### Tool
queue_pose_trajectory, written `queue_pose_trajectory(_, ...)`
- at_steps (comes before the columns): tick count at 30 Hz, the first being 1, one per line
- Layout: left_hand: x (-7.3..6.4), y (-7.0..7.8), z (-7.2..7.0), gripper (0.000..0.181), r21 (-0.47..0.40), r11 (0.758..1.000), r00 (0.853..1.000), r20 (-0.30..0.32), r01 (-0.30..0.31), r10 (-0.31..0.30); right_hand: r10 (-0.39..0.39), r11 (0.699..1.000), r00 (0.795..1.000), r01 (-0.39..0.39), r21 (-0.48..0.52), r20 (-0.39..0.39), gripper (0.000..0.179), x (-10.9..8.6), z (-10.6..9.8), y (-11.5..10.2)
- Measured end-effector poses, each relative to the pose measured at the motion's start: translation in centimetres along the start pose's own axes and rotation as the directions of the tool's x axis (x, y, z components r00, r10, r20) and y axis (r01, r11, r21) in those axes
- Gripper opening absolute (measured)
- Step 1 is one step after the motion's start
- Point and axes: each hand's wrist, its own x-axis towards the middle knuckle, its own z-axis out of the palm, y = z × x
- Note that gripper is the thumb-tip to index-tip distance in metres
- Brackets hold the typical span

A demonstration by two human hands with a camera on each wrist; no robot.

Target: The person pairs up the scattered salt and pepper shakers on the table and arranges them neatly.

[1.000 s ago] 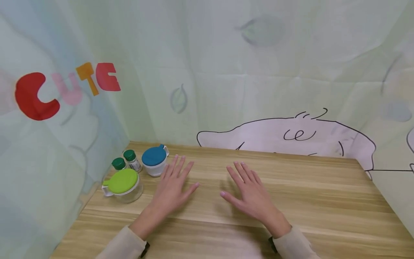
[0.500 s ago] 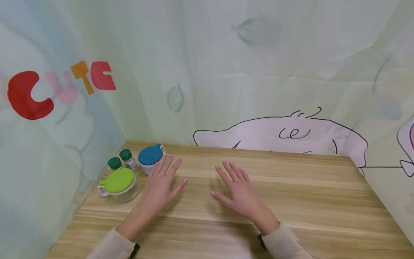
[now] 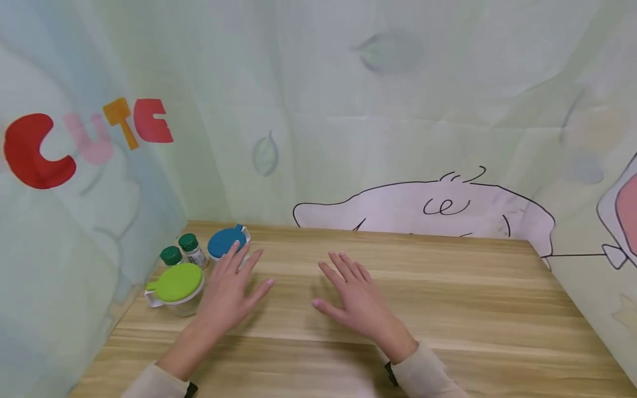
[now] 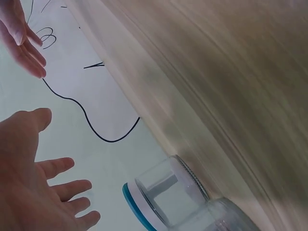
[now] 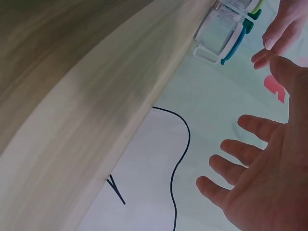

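Head view shows a wooden table with both hands above it. The left hand has its fingers spread wide, with the thumb away from them. It partly covers the blue-lidded jar, which stands near the table's far left corner; the left wrist view shows hand and jar apart. The green-lidded jar stands nearer to the person, its handle pointing left. Behind this jar are a small bottle and a labelled bottle, both green-capped. The right hand is also wide, well apart from the jars.
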Motion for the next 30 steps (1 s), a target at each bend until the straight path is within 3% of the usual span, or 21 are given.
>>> queue_pose_trajectory(7, -0.3, -0.8, -0.6, 0.069, -0.003, 1.0, 0.999, -0.03, -0.014, 0.014, -0.028, 1.0, 0.999, 0.029, 0.013, -0.033, 0.076, 0.7, 0.6, -0.8)
queue_pose_trajectory(16, -0.6, -1.9, -1.6, 0.073, -0.022, 0.999, 0.999, -0.012, 0.045, -0.045, -0.061, 0.998, 0.998, 0.061, 0.002, -0.016, 0.074, 1.9, 1.1, -2.0)
queue_pose_trajectory(25, -1.1, -3.0, -2.1, 0.071, -0.025, 0.999, 0.997, -0.059, 0.047, -0.048, -0.089, 0.996, 0.996, 0.089, 0.003, -0.004, 0.072, 3.3, 1.6, -3.4)
queue_pose_trajectory(30, -1.2, -3.7, -2.4, 0.071, -0.028, 0.998, 0.997, -0.056, 0.055, -0.057, -0.073, 0.997, 0.997, 0.072, 0.023, 0.033, 0.073, 4.1, 1.8, -4.4)
